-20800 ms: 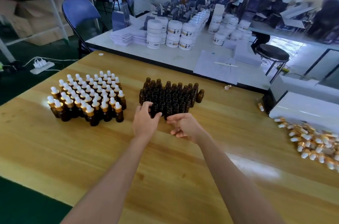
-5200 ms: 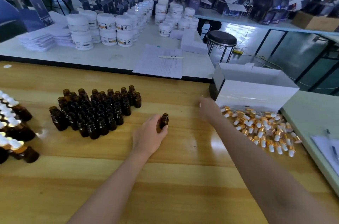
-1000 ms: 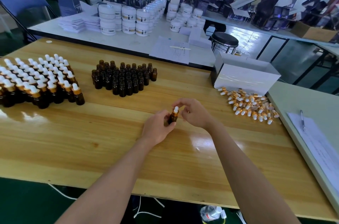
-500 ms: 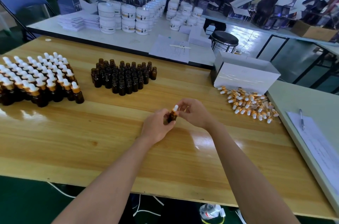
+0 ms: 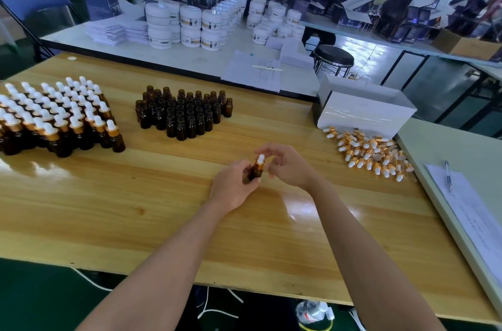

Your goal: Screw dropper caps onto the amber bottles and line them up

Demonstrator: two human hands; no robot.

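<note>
Amber bottle [image 5: 256,172], small and dark brown, stands upright just above the worktop [image 5: 135,208] near its middle, grasped in the left grip [image 5: 235,186], whose fingers and thumb wrap its lower body. On its neck sits a dropper cap [image 5: 260,161] with a gold collar and a white rubber bulb on top. The right grip [image 5: 289,166] curls around that cap, its forefinger arched behind the bulb and its thumb just beside the collar. Whether it truly pinches the cap or has let go, I cannot tell.

Far left on the worktop stands a tight block of capped bottles [image 5: 54,121], lined in rows, each with the same gold collar and white bulb. Between that block and the grips, further back, is a cluster of open bottles [image 5: 184,113], bare-necked and packed close together. To the right lies a loose heap of spare caps [image 5: 369,153], scattered on their sides, just in front of a white box [image 5: 364,110]. At the far right a pen [image 5: 447,174] rests on a sheet of paper [image 5: 470,211].
</note>
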